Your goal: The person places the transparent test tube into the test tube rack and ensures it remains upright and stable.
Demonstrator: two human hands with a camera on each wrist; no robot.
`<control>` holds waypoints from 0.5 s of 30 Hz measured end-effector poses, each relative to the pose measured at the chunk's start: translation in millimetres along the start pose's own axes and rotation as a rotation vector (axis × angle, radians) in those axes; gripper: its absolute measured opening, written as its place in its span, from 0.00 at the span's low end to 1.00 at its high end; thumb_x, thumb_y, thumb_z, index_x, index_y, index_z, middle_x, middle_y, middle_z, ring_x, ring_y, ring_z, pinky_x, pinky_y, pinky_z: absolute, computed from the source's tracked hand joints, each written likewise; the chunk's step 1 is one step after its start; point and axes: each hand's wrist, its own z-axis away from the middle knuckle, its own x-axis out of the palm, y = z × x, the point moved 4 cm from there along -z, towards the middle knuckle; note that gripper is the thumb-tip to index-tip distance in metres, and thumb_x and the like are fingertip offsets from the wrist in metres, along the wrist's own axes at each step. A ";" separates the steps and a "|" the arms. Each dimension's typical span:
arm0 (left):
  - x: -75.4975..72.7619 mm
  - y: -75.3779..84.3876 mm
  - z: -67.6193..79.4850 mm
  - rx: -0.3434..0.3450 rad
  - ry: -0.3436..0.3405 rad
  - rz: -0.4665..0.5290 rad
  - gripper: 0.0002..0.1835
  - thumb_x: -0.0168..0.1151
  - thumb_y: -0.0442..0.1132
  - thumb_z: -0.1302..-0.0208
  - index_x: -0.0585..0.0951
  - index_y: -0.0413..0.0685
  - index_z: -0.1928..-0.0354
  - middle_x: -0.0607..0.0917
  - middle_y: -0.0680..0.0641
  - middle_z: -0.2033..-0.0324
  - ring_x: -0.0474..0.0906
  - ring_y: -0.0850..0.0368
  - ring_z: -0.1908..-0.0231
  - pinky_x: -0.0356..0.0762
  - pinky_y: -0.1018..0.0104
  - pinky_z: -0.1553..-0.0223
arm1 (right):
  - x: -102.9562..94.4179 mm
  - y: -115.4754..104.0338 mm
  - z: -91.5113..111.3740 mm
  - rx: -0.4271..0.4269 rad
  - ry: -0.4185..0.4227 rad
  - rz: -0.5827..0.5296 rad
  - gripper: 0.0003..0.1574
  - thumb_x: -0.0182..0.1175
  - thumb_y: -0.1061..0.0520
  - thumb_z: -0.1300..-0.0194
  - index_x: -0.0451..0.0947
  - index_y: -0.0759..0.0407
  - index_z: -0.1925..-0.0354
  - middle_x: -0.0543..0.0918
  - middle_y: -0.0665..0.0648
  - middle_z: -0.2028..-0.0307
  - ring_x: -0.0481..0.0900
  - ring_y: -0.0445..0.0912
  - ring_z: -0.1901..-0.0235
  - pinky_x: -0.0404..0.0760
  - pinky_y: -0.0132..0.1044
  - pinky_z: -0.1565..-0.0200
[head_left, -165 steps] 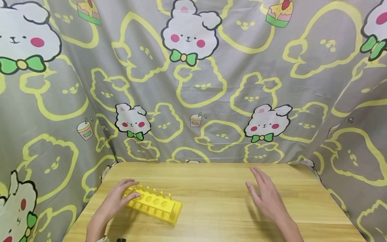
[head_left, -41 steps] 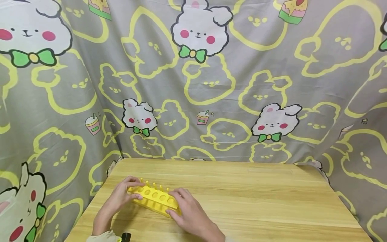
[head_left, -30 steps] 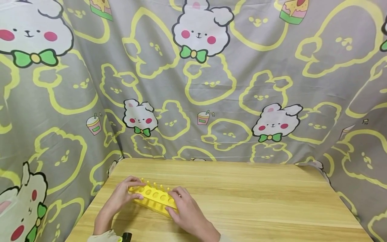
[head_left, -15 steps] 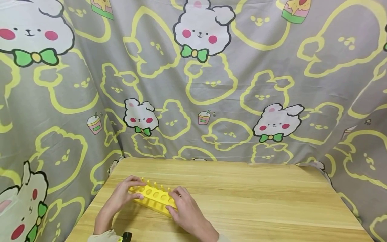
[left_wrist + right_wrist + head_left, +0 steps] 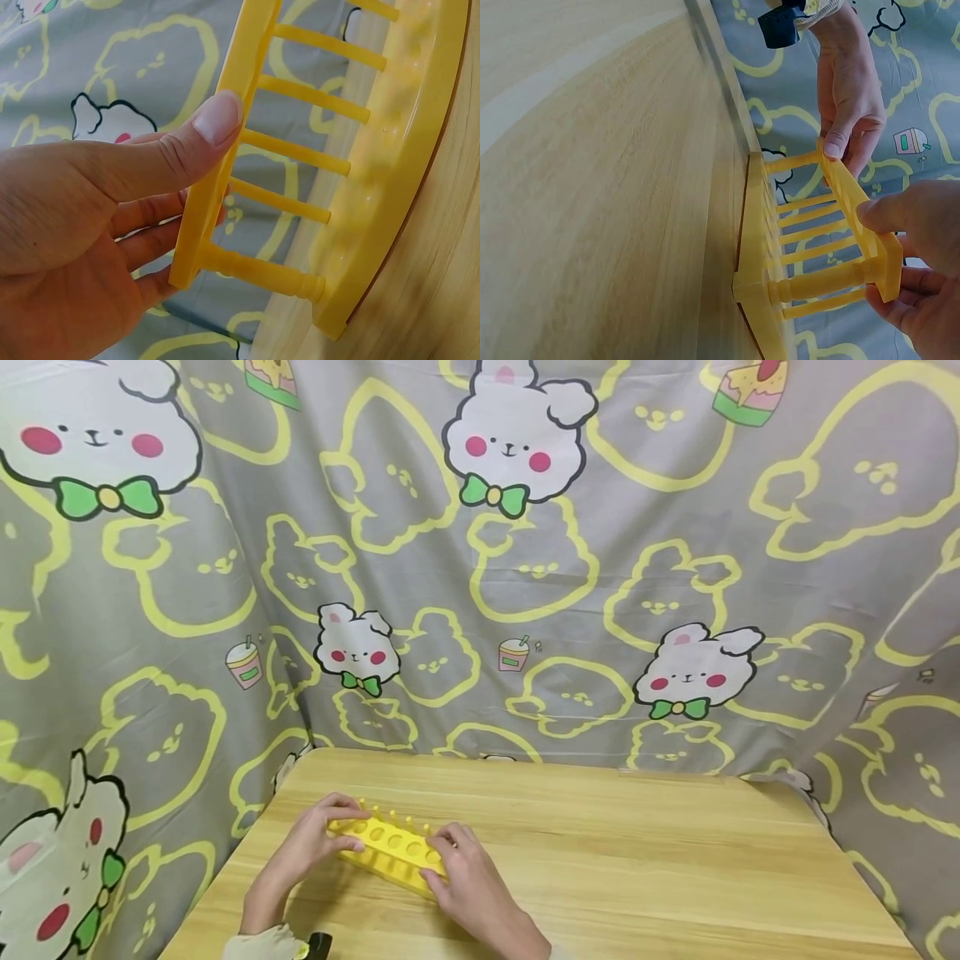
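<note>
A yellow test tube rack (image 5: 399,857) stands on the wooden table, left of the middle. Its upper plate has a row of round holes, and a line of thin pegs rises along its far side. My left hand (image 5: 309,842) grips the upper plate at the left end, with the thumb (image 5: 219,118) on the near side and the fingers partly hidden behind. At the right end my right hand (image 5: 474,883) pinches the same plate between thumb and fingers. In the right wrist view both hands hold the rack's upper plate (image 5: 855,202), and its base (image 5: 754,247) lies against the table.
The wooden table (image 5: 637,860) reaches out to the right of the rack. A grey curtain (image 5: 540,568) with cartoon rabbits hangs behind the table and along its sides. A black device (image 5: 319,945) sits at the left wrist by the sleeve.
From the right side of the table, my right hand has come over to the rack and taken hold of its right end. The left hand keeps its grip. The head view has shifted slightly.
</note>
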 end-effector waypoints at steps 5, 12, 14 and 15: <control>3.5 2.5 -0.6 0.022 0.005 -0.003 0.22 0.80 0.39 0.50 0.89 0.45 0.50 0.84 0.43 0.50 0.82 0.42 0.50 0.83 0.45 0.49 | -3.0 3.7 2.8 0.021 -0.028 -0.002 0.21 0.75 0.57 0.38 0.83 0.64 0.49 0.80 0.53 0.53 0.77 0.42 0.53 0.81 0.23 0.55; 8.7 7.3 -2.9 0.049 -0.010 0.038 0.22 0.79 0.35 0.49 0.89 0.44 0.49 0.85 0.41 0.49 0.82 0.39 0.48 0.82 0.42 0.48 | -9.9 8.9 7.7 0.038 -0.041 0.006 0.22 0.75 0.57 0.38 0.83 0.65 0.48 0.79 0.52 0.52 0.77 0.41 0.53 0.80 0.22 0.56; 10.5 9.4 -4.1 0.070 -0.010 0.042 0.22 0.79 0.35 0.49 0.89 0.44 0.49 0.85 0.40 0.49 0.82 0.39 0.49 0.83 0.43 0.48 | -12.8 10.4 9.3 0.037 -0.041 0.009 0.23 0.75 0.57 0.38 0.83 0.65 0.47 0.79 0.52 0.52 0.77 0.41 0.53 0.81 0.22 0.56; 11.5 10.4 -5.0 0.079 -0.013 0.043 0.22 0.79 0.35 0.49 0.89 0.44 0.49 0.85 0.40 0.49 0.82 0.39 0.48 0.83 0.43 0.48 | -14.3 11.4 10.2 0.036 -0.038 0.009 0.23 0.75 0.57 0.38 0.83 0.65 0.47 0.79 0.52 0.52 0.77 0.42 0.53 0.81 0.22 0.56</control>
